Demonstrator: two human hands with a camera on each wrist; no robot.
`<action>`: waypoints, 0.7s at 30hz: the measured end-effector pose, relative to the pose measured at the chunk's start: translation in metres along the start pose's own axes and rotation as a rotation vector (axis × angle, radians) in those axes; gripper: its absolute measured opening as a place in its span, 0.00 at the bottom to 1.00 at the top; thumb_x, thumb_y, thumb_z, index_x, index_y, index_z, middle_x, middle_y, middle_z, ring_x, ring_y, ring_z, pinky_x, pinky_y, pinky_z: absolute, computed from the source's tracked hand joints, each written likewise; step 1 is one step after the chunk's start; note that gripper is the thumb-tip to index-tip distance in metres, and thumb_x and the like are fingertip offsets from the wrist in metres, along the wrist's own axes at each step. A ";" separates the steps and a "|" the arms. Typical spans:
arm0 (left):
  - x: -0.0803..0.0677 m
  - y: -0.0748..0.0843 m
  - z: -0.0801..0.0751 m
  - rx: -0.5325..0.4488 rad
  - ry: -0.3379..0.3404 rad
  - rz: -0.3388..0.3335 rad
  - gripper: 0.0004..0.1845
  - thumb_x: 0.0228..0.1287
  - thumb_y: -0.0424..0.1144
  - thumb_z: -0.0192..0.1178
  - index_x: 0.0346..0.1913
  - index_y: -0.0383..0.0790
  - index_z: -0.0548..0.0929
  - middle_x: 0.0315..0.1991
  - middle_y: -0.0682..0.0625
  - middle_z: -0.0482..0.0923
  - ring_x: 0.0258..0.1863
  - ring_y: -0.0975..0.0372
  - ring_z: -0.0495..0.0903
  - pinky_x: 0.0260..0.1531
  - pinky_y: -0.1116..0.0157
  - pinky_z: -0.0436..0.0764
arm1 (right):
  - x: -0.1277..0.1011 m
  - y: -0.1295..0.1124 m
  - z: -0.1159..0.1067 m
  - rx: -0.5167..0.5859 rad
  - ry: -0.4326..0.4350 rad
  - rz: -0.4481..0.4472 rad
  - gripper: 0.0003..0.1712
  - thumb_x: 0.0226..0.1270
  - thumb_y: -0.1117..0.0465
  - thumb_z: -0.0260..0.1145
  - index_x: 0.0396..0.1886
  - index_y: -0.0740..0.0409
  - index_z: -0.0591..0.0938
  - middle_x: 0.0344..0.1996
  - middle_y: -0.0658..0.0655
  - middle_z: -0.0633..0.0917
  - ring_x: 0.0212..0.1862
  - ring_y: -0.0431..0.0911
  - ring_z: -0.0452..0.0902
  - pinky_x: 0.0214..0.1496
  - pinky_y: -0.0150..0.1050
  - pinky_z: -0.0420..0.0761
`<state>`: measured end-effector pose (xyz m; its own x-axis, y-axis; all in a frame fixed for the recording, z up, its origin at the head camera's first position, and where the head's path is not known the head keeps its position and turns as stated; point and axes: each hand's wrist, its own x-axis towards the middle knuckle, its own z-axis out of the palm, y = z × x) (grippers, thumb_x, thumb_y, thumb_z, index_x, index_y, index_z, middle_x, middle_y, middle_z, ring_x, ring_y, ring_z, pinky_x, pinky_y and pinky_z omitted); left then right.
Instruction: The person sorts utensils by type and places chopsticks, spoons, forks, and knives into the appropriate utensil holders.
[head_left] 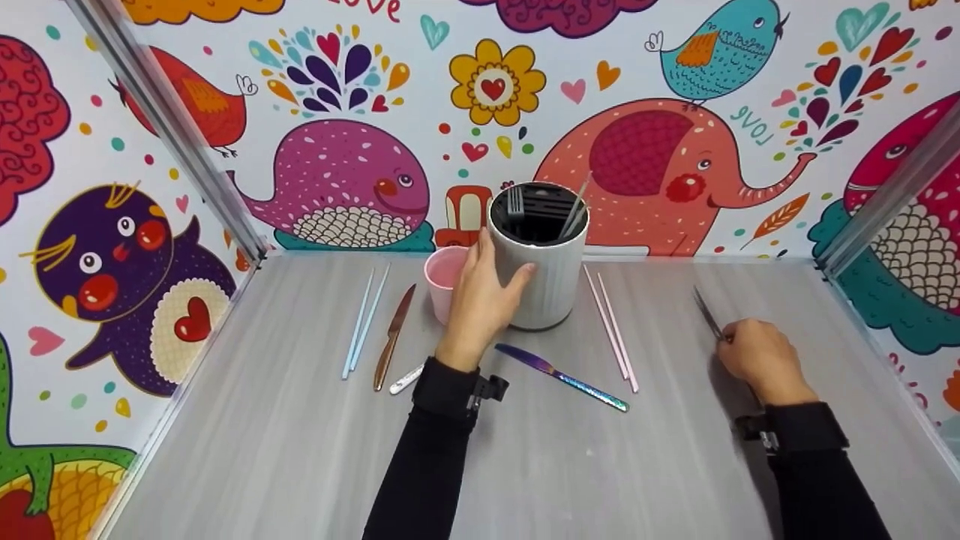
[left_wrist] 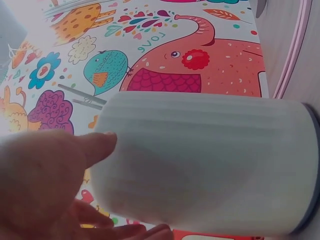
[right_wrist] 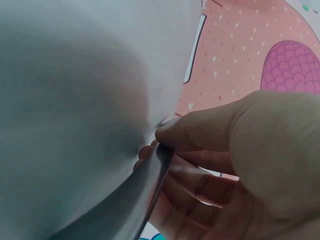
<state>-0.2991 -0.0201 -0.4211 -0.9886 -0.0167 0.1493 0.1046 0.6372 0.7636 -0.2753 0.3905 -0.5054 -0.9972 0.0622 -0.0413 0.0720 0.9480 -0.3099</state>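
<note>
Holder (head_left: 538, 259), a white ribbed cylinder at the far middle of the counter (head_left: 300, 465), is being steadied by the left hand (head_left: 480, 300), curled round its side. A grey knife (head_left: 707, 313) is being pinched at the handle by the right hand (head_left: 761, 358), low over the counter at right, seemingly for lifting.

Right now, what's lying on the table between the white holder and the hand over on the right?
In the head view, a pair of pink chopsticks lies between the white holder and the right hand; beyond them the tabletop is bare.

Matt ribbed white holder (head_left: 541, 270); glossy iridescent metal knife (head_left: 559, 373); wood-grain table (head_left: 300, 450).
</note>
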 end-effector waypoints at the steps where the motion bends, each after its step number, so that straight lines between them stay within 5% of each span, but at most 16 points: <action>1: 0.000 0.000 -0.002 0.004 0.002 0.003 0.49 0.66 0.62 0.58 0.80 0.45 0.48 0.80 0.47 0.52 0.79 0.55 0.56 0.77 0.53 0.58 | 0.000 -0.002 0.001 0.002 0.001 -0.005 0.15 0.61 0.60 0.62 0.42 0.65 0.86 0.44 0.74 0.84 0.39 0.64 0.79 0.36 0.57 0.78; 12: -0.004 -0.010 -0.036 -0.003 0.152 0.074 0.31 0.70 0.49 0.57 0.72 0.41 0.70 0.71 0.44 0.71 0.71 0.52 0.69 0.73 0.54 0.67 | -0.008 -0.029 -0.004 0.131 0.038 -0.039 0.21 0.68 0.60 0.60 0.54 0.71 0.81 0.47 0.72 0.84 0.44 0.60 0.79 0.46 0.58 0.81; 17: -0.002 -0.022 -0.054 -0.037 0.219 0.078 0.26 0.70 0.46 0.57 0.69 0.42 0.75 0.68 0.43 0.74 0.69 0.52 0.73 0.70 0.54 0.71 | -0.011 -0.042 -0.011 0.202 0.132 -0.093 0.18 0.68 0.59 0.61 0.51 0.67 0.81 0.42 0.68 0.86 0.40 0.57 0.80 0.39 0.51 0.83; 21: 0.000 -0.038 -0.062 0.030 0.213 0.049 0.30 0.69 0.49 0.59 0.71 0.41 0.72 0.69 0.42 0.73 0.68 0.50 0.73 0.69 0.51 0.72 | -0.010 -0.052 -0.010 0.298 0.144 -0.097 0.15 0.70 0.58 0.62 0.51 0.62 0.80 0.42 0.65 0.86 0.37 0.53 0.80 0.34 0.41 0.83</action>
<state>-0.2960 -0.0926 -0.4111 -0.9368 -0.1457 0.3180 0.1458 0.6639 0.7335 -0.2693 0.3439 -0.4796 -0.9908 0.0395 0.1298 -0.0420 0.8204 -0.5703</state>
